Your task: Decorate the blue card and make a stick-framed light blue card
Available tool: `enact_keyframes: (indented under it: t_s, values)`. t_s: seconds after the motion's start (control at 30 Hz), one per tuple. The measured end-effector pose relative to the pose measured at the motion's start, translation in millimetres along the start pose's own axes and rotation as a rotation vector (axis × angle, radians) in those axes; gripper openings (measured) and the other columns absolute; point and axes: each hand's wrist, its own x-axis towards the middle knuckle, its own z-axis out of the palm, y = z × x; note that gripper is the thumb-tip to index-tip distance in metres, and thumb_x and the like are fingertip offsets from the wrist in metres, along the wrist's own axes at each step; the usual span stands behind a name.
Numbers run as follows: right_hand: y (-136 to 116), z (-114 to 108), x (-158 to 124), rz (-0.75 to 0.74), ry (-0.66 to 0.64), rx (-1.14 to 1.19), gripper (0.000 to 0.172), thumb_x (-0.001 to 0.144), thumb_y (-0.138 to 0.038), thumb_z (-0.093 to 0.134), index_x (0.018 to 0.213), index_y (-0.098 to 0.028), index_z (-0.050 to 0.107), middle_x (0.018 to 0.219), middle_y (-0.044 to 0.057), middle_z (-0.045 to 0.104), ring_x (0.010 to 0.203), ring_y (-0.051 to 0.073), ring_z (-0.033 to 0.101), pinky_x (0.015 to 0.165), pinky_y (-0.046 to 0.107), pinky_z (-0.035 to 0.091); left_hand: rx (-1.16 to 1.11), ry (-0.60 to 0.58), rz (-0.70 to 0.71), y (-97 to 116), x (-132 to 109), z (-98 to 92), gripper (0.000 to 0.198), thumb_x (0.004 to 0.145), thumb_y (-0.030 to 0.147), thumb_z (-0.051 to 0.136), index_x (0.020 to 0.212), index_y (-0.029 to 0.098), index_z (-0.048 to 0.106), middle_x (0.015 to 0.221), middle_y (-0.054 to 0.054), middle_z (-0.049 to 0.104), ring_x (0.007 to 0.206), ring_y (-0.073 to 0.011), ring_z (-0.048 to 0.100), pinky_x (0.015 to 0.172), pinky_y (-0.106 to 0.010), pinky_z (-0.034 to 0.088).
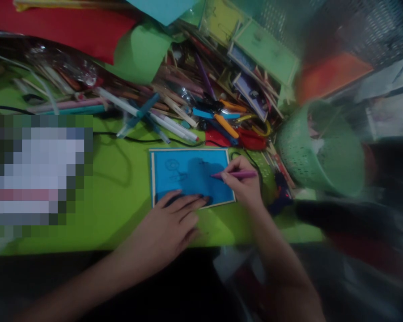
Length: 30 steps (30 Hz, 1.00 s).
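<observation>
On the green tabletop lies a blue card (164, 179) with pale strips along its edges and a small dark line drawing on its left half. My left hand (177, 214) rests with outstretched fingers on the card's lower edge. A purple pen (246, 174) is gripped in my right hand (243, 183), at the card's right side. Its tip points left and is at the card's surface; whether it touches I cannot tell. Shadow falls over the middle of the card.
Behind the card, pens (174, 126), scissors (226, 125) and sticks lie in a heap. A green perforated basket (322, 152) stands at the right. Framed green (265, 49) and yellow cards lie at the back. A black cable (110, 133) crosses the green table (120, 201). The left side is pixelated.
</observation>
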Motion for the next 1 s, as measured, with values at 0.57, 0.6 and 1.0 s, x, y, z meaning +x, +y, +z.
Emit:
enact_keyframes:
  t_s: [0.57, 0.6, 1.0]
  values:
    - [-0.5, 1.1, 0.2, 0.005, -0.032, -0.007, 0.012, 0.081, -0.03, 0.071, 0.077, -0.024, 0.061, 0.07, -0.004, 0.059, 0.065, 0.015, 0.056, 0.061, 0.031, 0.044, 0.011, 0.009, -0.007, 2.2, 0.4, -0.3, 0.027, 0.109, 0.029, 0.048, 0.098, 0.02, 0.07, 0.14, -0.006, 0.073, 0.124, -0.0278, 0.069, 0.111, -0.052, 0.041]
    - [-0.4, 1.2, 0.2, 0.002, -0.034, -0.003, 0.012, 0.081, -0.029, 0.071, 0.077, -0.024, 0.061, 0.07, -0.004, 0.059, 0.065, 0.015, 0.056, 0.06, 0.03, 0.044, 0.01, 0.008, -0.008, 2.0, 0.5, -0.7, 0.027, 0.11, 0.029, 0.048, 0.098, 0.02, 0.07, 0.14, -0.006, 0.074, 0.125, -0.0276, 0.069, 0.112, -0.052, 0.041]
    - [5.7, -2.0, 0.7, 0.011, 0.038, 0.112, 0.015, 0.08, -0.029, 0.073, 0.078, -0.024, 0.059, 0.07, -0.005, 0.055, 0.063, 0.013, 0.051, 0.062, 0.03, 0.045, 0.001, 0.005, -0.015, 0.3, 0.1, 0.5, 0.021, 0.108, 0.028, 0.052, 0.1, 0.02, 0.07, 0.141, -0.005, 0.073, 0.126, -0.0271, 0.068, 0.114, -0.051, 0.041]
